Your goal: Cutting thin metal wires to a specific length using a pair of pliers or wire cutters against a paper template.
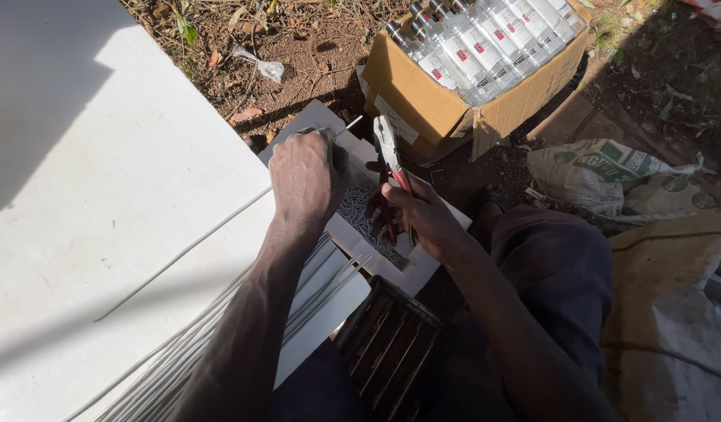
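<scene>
My left hand [304,176] is closed around a thin white rod [184,252] that runs down-left across a white board [102,203]; its tip pokes out past my fingers. My right hand [423,212] grips red-handled pliers [389,148], jaws pointing up beside the rod's tip. Both hands hover over a shallow white tray [360,238] holding several short cut pieces. A bundle of several white rods [181,355] lies under my left forearm.
A cardboard box [439,105] full of clear bottles stands on the dirt behind the tray. A crumpled printed sack [603,172] lies to the right. A dark slatted grille [388,348] rests by my knee. Bare soil with dry leaves at the top.
</scene>
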